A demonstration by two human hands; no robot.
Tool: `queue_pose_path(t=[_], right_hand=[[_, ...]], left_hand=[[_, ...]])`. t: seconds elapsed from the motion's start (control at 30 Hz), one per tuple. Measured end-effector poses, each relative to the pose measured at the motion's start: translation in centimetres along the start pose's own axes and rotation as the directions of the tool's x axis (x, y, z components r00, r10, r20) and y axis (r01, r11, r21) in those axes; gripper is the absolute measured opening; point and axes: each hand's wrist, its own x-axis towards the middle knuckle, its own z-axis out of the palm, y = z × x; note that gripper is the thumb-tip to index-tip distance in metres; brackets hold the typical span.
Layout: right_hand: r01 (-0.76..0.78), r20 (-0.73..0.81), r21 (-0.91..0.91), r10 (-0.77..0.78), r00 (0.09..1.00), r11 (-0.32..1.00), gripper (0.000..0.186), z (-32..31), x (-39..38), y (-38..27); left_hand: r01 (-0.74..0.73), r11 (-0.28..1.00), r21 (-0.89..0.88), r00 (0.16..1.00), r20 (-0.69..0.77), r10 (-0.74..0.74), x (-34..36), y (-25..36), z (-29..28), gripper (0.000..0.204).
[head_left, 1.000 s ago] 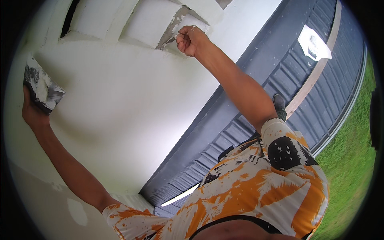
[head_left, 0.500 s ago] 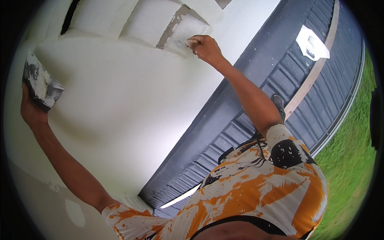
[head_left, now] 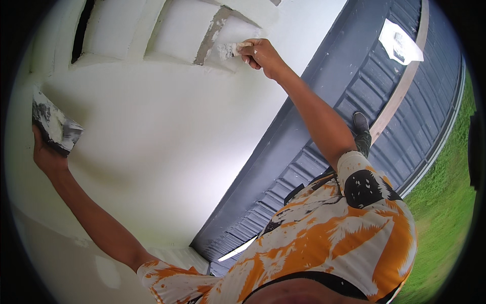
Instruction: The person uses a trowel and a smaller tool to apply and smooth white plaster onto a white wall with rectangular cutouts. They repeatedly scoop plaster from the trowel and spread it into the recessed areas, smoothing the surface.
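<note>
My right hand (head_left: 262, 57) pinches a small putty knife (head_left: 230, 50), its blade smeared with white putty. The blade lies at the recessed panel of the white wall (head_left: 172, 116), beside a bare grey strip (head_left: 210, 35). Out at the far left, my left hand (head_left: 49, 154) grips a dark plastering trowel (head_left: 56, 124) from beneath. White putty is spread over the trowel's upper face. Most of the left fingers are hidden behind the trowel.
Dark grey corrugated roofing (head_left: 430, 101) runs along the right, with a wooden plank (head_left: 392, 109) across it. A white sheet with a smeared middle (head_left: 400, 43) lies by the plank. My shoe (head_left: 361, 120) rests on the roofing. Grass (head_left: 445, 202) lies beyond the roof edge.
The putty knife's blade now shows more fully, at the panel left of my right hand. My left hand with the trowel sits slightly lower in view. The whole view has shifted a little.
</note>
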Motion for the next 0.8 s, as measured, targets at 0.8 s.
queue_pose_path(t=[0.8], right_hand=[[0.327,-0.332,0.123,-0.272,0.903,0.937,0.012,8.3,-1.2,3.7]], left_hand=[[-0.116,0.982,0.147,0.992,-0.026,0.121,-0.6,1.4,-0.6,0.051]])
